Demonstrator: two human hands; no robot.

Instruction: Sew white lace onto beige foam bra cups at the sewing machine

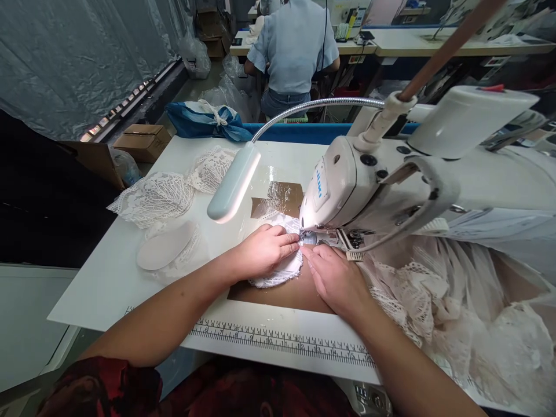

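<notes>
A white lace piece (282, 269) lies under the needle of a white sewing machine (347, 185) on the white table (108, 284). My left hand (264, 250) rests flat on the lace, fingers stretched toward the presser foot (309, 237). My right hand (332, 277) lies flat beside it, fingertips pressing the fabric just in front of the foot. Both hands touch the lace and grip nothing.
Several lace pieces (152, 197) and a pale foam cup (165, 250) lie at the table's left. A gooseneck lamp (232, 185) hangs over the middle. Lace heaps (456, 301) fill the right. A ruler strip (282, 339) runs along the front edge. Another person (293, 52) sits ahead, back turned.
</notes>
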